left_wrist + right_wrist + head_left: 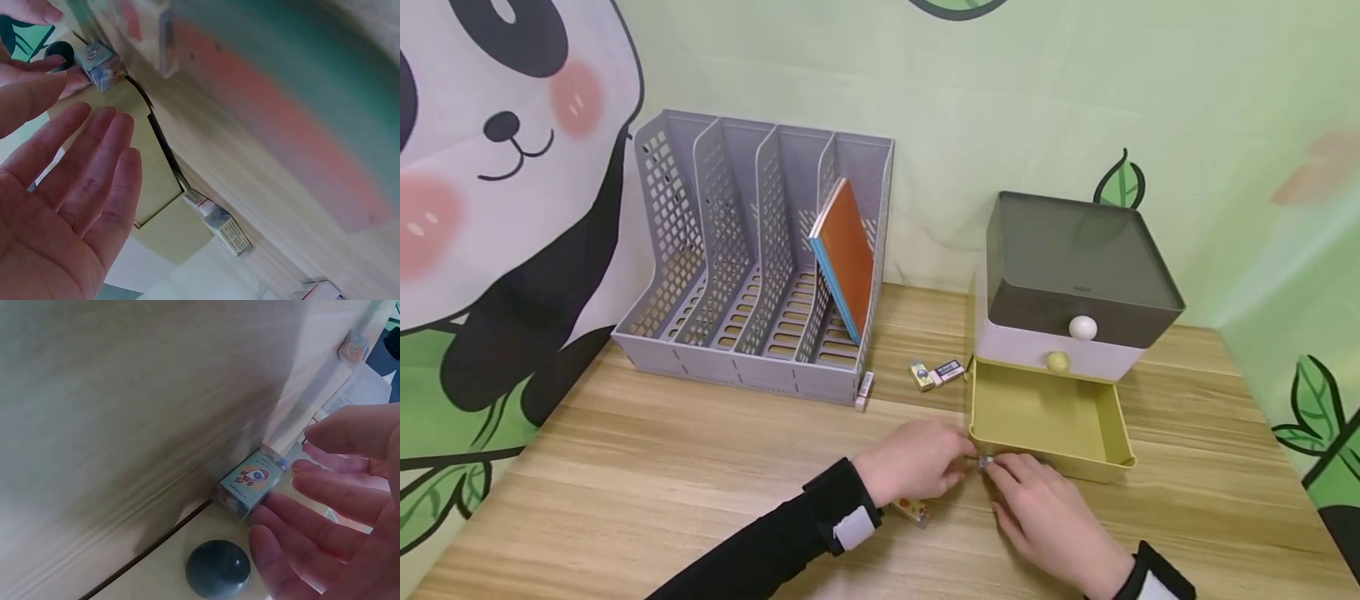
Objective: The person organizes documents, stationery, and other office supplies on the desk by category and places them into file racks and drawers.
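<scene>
A small wrapped eraser with a rocket print [253, 478] stands on the table against the front of the pulled-out yellow drawer [1037, 408], near its left corner. My right hand [1041, 512] is at the eraser's right side, its fingertips close against it and the thumb held apart in the right wrist view. My left hand [917, 458] is on the eraser's other side, with fingers loosely extended and nothing in the palm in the left wrist view. Another wrapped eraser [912, 510] lies below my left wrist, partly hidden by it. A dark round knob [217, 569] shows beside my right fingers.
The drawer unit [1078, 250] has a grey top drawer and a white middle one. Two erasers [947, 372] lie left of it. One more eraser [865, 391] is beside the grey file rack [707, 367], which holds an orange-and-blue notebook [847, 258]. A panda-print cloth hangs behind.
</scene>
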{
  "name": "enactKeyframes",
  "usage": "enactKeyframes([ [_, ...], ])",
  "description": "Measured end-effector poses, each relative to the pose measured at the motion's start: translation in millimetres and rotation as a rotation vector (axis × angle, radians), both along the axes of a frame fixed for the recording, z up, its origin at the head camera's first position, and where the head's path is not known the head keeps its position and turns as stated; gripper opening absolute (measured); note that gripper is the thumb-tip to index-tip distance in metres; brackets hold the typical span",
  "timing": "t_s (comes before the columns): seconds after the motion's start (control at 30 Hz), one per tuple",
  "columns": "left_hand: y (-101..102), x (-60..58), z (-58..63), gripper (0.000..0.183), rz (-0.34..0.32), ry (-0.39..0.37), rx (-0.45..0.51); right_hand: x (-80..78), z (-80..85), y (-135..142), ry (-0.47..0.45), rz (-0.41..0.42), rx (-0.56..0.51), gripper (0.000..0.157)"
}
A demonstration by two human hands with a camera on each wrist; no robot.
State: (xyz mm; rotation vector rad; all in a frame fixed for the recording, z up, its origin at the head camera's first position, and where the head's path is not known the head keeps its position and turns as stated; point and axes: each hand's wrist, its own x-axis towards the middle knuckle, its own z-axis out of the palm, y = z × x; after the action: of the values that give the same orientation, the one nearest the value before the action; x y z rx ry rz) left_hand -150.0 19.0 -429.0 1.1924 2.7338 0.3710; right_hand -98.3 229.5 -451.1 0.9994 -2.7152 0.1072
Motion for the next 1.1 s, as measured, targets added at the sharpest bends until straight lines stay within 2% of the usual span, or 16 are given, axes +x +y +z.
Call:
enactKeyframes([
  [0.3, 1.0, 0.4, -5.4, 0.019, -0.008, -0.016, 0.007, -7.3, -6.3, -1.8, 0.047, 0.016, -0.028, 0.038],
  [0.47, 0.7, 1.4, -6.7, 0.018, 0.0, -0.03, -0.013, -8.0, -10.4, -2.9, 0.017, -0.01, -0.031, 0.033],
  [0.63, 0.6, 1.3, -7.7, 0.018, 0.009, -0.046, -0.025, -8.6, -10.9, -3.5, -0.067, -0.017, -0.063, 0.035],
  [0.8, 0.7, 2.0, -6.7, 0.018, 0.015, -0.049, -0.021, -9.3, -7.1, -0.1, -0.192, 0.001, -0.135, 0.034],
  [0.97, 0.2, 2.4, -4.1, 0.018, 0.018, -0.021, -0.008, -9.8, 5.7, 3.9, -0.295, 0.013, -0.268, 0.032],
  [1.1, 0.8, 2.0, -2.0, 0.02, 0.044, 0.02, 0.04, -12.2, 21.5, 7.3, -0.36, 0.036, -0.407, 0.027],
])
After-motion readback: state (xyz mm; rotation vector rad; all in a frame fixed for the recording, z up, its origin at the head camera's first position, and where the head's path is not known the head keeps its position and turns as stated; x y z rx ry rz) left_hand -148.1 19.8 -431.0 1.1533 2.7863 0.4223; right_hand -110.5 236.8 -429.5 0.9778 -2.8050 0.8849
